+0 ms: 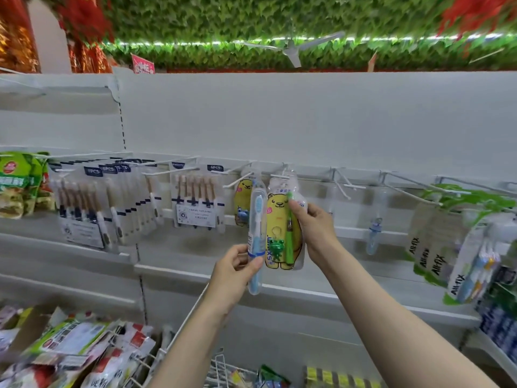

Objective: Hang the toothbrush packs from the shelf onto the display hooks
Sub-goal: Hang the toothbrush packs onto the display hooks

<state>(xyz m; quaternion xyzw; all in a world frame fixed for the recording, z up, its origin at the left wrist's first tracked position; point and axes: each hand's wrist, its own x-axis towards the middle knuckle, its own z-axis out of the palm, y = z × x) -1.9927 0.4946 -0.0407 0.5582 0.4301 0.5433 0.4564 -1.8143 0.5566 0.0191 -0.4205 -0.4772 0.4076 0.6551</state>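
My left hand (236, 268) pinches the lower end of a blue toothbrush pack (256, 236), held upright. Just beside it, my right hand (313, 228) grips the right edge of a yellow bear pack (281, 219) with a green brush, its top up at a white display hook (279, 176). Behind, six-piece packs (195, 197) hang to the left.

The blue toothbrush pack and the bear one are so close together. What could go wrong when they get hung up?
The left hand pinches only the bottom of the blue toothbrush pack, so its top could swing off the hook and drop. The right hand holds the yellow bear pack right beside it, so the two could bump or tangle.
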